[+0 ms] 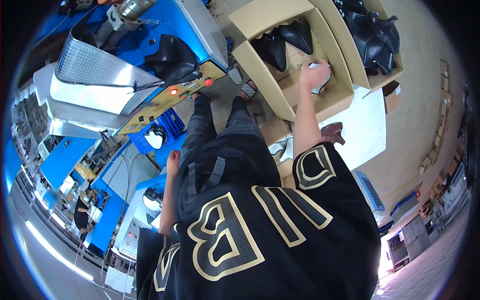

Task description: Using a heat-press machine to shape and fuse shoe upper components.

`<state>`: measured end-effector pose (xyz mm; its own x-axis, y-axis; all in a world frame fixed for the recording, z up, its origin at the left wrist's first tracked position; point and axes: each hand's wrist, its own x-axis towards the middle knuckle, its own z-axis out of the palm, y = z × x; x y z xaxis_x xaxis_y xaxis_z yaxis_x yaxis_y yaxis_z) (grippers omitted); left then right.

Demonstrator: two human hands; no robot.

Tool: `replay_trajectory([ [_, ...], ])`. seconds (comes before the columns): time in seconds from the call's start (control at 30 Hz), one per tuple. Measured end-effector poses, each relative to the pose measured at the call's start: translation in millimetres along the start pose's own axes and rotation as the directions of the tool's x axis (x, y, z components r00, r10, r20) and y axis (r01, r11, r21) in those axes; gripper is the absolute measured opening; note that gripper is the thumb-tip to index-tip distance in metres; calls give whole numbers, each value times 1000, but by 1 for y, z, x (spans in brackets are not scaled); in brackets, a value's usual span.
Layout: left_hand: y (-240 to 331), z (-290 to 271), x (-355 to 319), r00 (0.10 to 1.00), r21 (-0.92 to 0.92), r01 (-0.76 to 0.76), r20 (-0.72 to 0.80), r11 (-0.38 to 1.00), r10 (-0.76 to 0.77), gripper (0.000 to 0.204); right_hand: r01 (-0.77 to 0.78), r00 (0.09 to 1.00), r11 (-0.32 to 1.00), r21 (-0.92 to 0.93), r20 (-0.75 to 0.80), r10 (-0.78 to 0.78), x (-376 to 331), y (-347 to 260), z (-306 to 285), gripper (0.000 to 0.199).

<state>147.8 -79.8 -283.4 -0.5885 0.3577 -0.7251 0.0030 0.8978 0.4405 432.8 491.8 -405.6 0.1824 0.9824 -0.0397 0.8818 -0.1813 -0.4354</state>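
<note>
My right hand (314,76) is inside an open cardboard box (276,98), its fingers closed on a shoe upper (321,86) whose white side shows. The hand covers part of that piece. To its left in the same box lie two curved black shoe uppers, the nearer-left one (270,51) pointed and the other (297,36) behind it. My left hand (173,159) hangs beside my left thigh with its fingers curled in, and no object shows in it.
Another carton holds several piled black uppers (371,41) at right. A brown upper (332,133) lies near a white tabletop (367,122). At left stands a blue machine with a yellow button panel (170,100) and a black upper (172,59). A blue crate (170,122) is below it.
</note>
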Motion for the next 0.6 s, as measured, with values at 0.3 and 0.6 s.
replay_trajectory([
  [0.3,14,-11,19,999,302,-11,42,953,-1,26,-551,834,835,-1,54,550,43,109,3,95],
  [0.6,38,-2,15,997,228,-8,77,974,-10,27,-532,823,815,231,367,433,6,144,26,73],
])
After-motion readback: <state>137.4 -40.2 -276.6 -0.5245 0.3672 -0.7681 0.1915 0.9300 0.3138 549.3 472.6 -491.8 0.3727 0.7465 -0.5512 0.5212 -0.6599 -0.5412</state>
